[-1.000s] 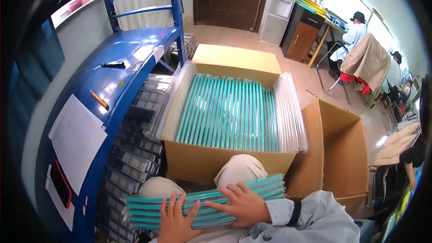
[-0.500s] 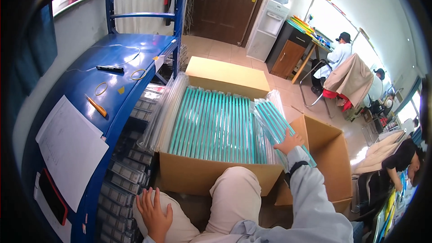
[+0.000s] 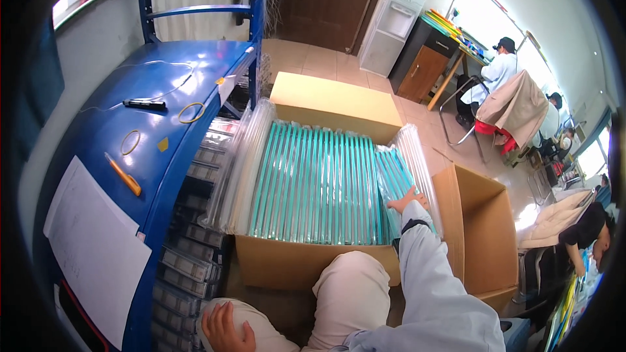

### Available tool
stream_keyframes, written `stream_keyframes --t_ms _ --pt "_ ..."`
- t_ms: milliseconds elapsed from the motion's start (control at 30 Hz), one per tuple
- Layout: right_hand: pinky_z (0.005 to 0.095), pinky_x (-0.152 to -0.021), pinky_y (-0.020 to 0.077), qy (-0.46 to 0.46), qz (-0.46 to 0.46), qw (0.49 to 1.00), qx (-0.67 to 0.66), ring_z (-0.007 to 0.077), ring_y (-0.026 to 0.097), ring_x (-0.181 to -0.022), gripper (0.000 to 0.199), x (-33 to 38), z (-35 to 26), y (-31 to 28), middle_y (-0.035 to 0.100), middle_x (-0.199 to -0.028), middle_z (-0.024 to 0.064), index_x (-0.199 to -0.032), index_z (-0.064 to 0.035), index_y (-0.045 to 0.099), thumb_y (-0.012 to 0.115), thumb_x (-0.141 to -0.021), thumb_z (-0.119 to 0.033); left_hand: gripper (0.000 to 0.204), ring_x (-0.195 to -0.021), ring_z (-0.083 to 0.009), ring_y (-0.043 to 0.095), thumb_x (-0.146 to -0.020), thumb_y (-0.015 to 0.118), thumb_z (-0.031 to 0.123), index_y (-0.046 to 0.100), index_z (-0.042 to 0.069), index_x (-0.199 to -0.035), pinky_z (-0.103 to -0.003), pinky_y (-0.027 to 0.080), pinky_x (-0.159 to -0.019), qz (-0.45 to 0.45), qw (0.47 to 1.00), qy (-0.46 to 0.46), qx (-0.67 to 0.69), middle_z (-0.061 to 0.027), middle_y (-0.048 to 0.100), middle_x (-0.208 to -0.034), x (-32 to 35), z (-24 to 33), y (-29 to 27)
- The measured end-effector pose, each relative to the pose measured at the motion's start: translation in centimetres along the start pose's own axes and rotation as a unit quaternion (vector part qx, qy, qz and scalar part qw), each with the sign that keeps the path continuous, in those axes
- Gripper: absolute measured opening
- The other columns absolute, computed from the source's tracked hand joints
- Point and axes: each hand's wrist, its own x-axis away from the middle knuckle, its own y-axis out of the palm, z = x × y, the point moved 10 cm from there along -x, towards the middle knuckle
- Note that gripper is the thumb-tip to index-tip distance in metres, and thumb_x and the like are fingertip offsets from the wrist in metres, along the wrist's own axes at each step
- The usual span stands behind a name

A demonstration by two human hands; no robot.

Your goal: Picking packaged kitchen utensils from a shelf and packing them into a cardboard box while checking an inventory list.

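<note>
An open cardboard box (image 3: 313,264) stands in front of my knees, packed with a row of teal-edged flat strips (image 3: 316,182) in clear plastic bags. My right hand (image 3: 411,201) grips a bagged bundle of teal strips (image 3: 392,168) at the right end of the row. That bundle leans slightly, and my hand and sleeve cover its near end. Clear plastic sleeves (image 3: 417,156) stand along the box's right wall, and more line its left side. My left hand (image 3: 225,327) rests on my left knee with its fingers apart, holding nothing.
A second open cardboard box (image 3: 489,228) stands to the right. The blue shelf (image 3: 176,58) at left carries papers (image 3: 98,241), an orange cutter (image 3: 122,173) and a black marker (image 3: 145,104). Clear cases (image 3: 186,264) are stacked beneath. People (image 3: 499,72) sit along the right.
The bundle in my right hand has gone from slanting out over the box's right edge to standing more upright inside, beside the row. My left hand stays on my knee. The view has shifted slightly.
</note>
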Motion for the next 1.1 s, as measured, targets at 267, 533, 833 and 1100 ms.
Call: stream_keyframes --t_ms 267,533,833,1100 --pt "0.0510 -0.104 0.0213 -0.020 -0.027 0.999 -0.018 0.0388 0.025 -0.130 0.119 -5.0 -2.3 0.7 0.026 -0.140 0.0233 -0.145 -0.0158 0.006 0.068 -0.054 -0.064 0.045 -0.110 -0.0316 0.047 -0.077 0.059 0.021 0.051 0.006 -0.119 -0.044 0.031 -0.098 -0.047 0.959 0.112 -0.255 -0.0140 0.054 -0.116 -0.7 1.5 2.6" --pt "0.0522 -0.105 0.0248 -0.063 -0.056 0.994 -0.072 0.0416 0.018 -0.133 0.121 -8.8 -4.2 7.2 0.014 -0.143 0.0280 -0.144 -0.0121 -0.005 0.057 -0.061 -0.076 0.044 -0.108 -0.0323 0.047 -0.078 0.058 0.021 0.052 0.005 -0.119 -0.044 0.032 -0.097 -0.076 0.946 0.086 -0.303 -0.0145 0.054 -0.114 -1.0 2.5 4.0" --pt "0.0438 -0.097 0.0377 -0.289 -0.107 0.947 0.092 0.0375 0.047 -0.116 0.081 -13.6 -10.0 2.3 0.039 -0.133 0.0262 -0.139 -0.0048 0.025 0.053 -0.081 -0.053 0.041 -0.107 -0.0342 0.047 -0.079 0.056 0.019 0.053 0.004 -0.116 -0.045 0.032 -0.096 -0.078 0.940 0.110 -0.314 -0.0158 0.055 -0.112 -0.8 3.1 4.6" --pt "0.0394 -0.110 0.0163 -0.304 0.280 0.905 -0.099 0.0319 0.024 -0.133 0.070 -18.7 -10.3 6.1 0.029 -0.141 0.0218 -0.135 0.0055 0.028 0.041 -0.089 -0.045 0.039 -0.105 -0.0353 0.048 -0.079 0.055 0.018 0.054 0.002 -0.115 -0.045 0.032 -0.097 -0.106 0.937 0.050 -0.328 -0.0165 0.056 -0.111 -2.9 3.6 7.0"
